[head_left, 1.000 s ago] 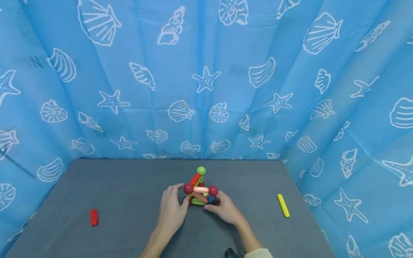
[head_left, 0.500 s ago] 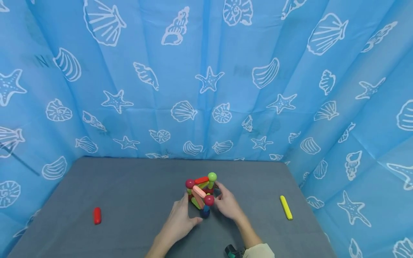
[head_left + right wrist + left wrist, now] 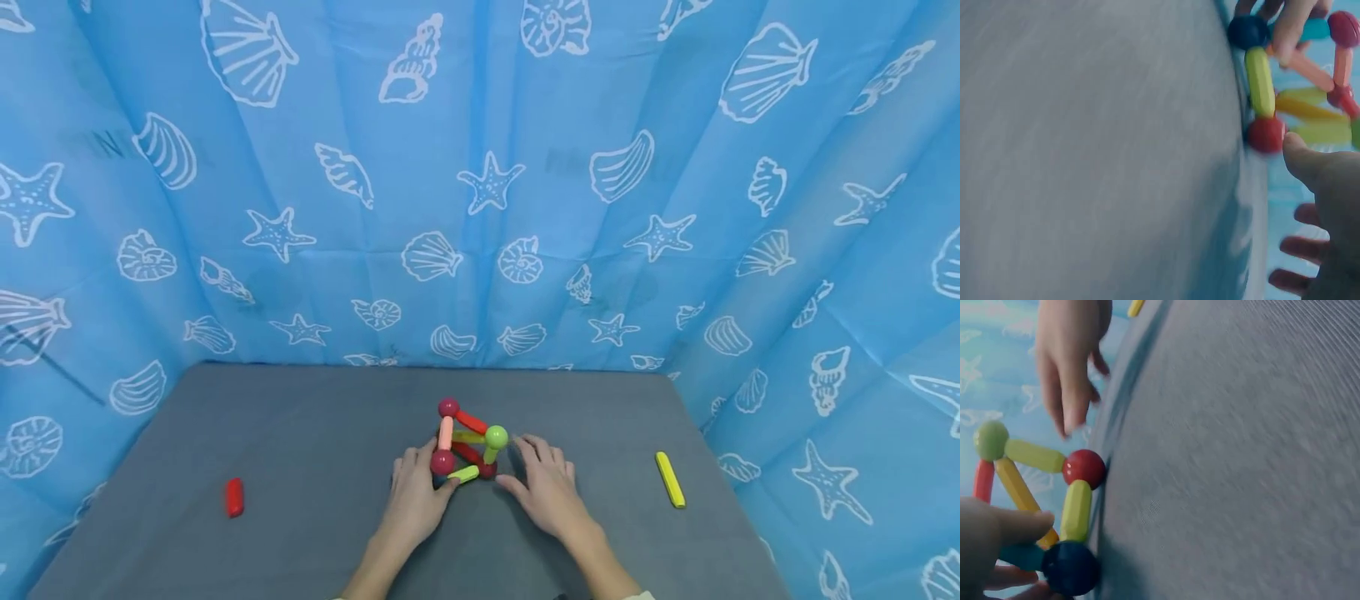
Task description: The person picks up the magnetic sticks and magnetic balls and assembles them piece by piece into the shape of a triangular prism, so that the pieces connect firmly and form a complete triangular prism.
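Note:
A toy frame of magnetic sticks and balls [image 3: 446,433] stands upright on the grey table in the head view, with dark red balls and a green ball [image 3: 496,437] on top. At its left side is my left hand [image 3: 416,496]. In the left wrist view, thumb and fingers pinch the frame's blue stick [image 3: 1022,556], just beside a dark blue ball [image 3: 1072,569]. My right hand [image 3: 551,492] is spread at the right side, fingers apart and loosely bent. Its thumb comes close to a red lower ball [image 3: 1266,134] in the right wrist view; contact cannot be told.
A loose red stick [image 3: 235,497] lies to the left on the table [image 3: 315,433]. Over on the right lies a yellow stick [image 3: 671,480]. Behind the table hangs a blue curtain [image 3: 465,317] with white shells.
The frame has turned clockwise as seen from above: its green ball went from the back to the front right. My right hand has come off the frame; the left stays at its left side.

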`<action>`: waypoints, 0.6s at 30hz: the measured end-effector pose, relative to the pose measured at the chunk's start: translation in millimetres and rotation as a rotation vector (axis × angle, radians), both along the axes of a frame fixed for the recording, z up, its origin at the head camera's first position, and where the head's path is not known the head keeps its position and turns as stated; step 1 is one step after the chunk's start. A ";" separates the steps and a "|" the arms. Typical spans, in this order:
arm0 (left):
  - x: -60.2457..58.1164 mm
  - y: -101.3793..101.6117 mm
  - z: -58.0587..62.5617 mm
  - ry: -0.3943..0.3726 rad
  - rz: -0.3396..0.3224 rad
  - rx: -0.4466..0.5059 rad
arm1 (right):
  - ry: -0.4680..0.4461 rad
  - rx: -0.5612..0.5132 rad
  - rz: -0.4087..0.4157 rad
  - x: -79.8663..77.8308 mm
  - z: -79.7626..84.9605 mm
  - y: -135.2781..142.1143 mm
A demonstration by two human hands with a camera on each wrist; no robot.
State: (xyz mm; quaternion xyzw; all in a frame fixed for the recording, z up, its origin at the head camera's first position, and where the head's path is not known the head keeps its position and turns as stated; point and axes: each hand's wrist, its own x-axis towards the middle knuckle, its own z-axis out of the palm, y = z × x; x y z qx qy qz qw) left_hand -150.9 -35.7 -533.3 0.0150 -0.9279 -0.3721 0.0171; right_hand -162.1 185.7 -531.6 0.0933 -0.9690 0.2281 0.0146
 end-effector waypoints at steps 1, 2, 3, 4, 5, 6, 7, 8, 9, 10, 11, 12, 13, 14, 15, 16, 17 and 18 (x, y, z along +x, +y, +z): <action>0.1 -1.2 0.7 0.018 0.027 -0.010 | 0.017 0.032 -0.022 2.1 0.8 5.8; 0.0 -2.5 1.2 0.036 0.051 -0.020 | 0.030 0.065 -0.043 3.9 2.3 11.7; -0.3 -4.2 2.1 0.049 0.071 -0.032 | 0.051 0.099 -0.057 5.0 2.9 18.8; -0.6 -5.9 2.3 0.062 0.087 -0.037 | 0.073 0.132 -0.074 6.1 2.5 26.5; -1.1 -7.9 2.2 0.074 0.100 -0.040 | 0.094 0.160 -0.090 6.6 2.1 34.4; -1.7 -9.8 2.4 0.077 0.113 -0.043 | 0.108 0.187 -0.107 6.8 1.5 42.8; -2.5 -11.3 2.5 0.075 0.122 -0.043 | 0.113 0.207 -0.124 6.8 1.6 51.7; -3.1 -12.6 2.8 0.070 0.130 -0.036 | 0.114 0.228 -0.140 6.9 1.4 61.0; -3.5 -13.7 3.1 0.064 0.138 -0.031 | 0.112 0.238 -0.156 6.6 0.8 70.7; -3.9 -14.5 3.1 0.061 0.146 -0.027 | 0.103 0.252 -0.177 6.8 0.8 80.0; -4.1 -14.9 3.1 0.054 0.155 -0.023 | 0.082 0.262 -0.198 7.1 1.5 89.0; -4.2 -15.1 3.3 0.047 0.160 -0.022 | 0.054 0.262 -0.216 7.5 2.2 97.9; -4.3 -15.4 3.2 0.048 0.161 -0.028 | 0.026 0.264 -0.234 8.0 3.1 106.6; -4.3 -15.5 3.0 0.052 0.162 -0.031 | -0.004 0.265 -0.254 8.2 3.4 114.6; -4.3 -15.5 2.9 0.054 0.164 -0.035 | -0.043 0.259 -0.275 8.2 3.9 122.0; -4.4 -15.6 2.6 0.058 0.162 -0.038 | -0.078 0.255 -0.298 8.0 4.2 128.6; -4.4 -15.7 2.7 0.058 0.159 -0.039 | -0.116 0.244 -0.322 7.6 4.7 134.4; -4.6 -16.0 2.7 0.055 0.155 -0.038 | -0.146 0.235 -0.343 6.9 4.6 139.6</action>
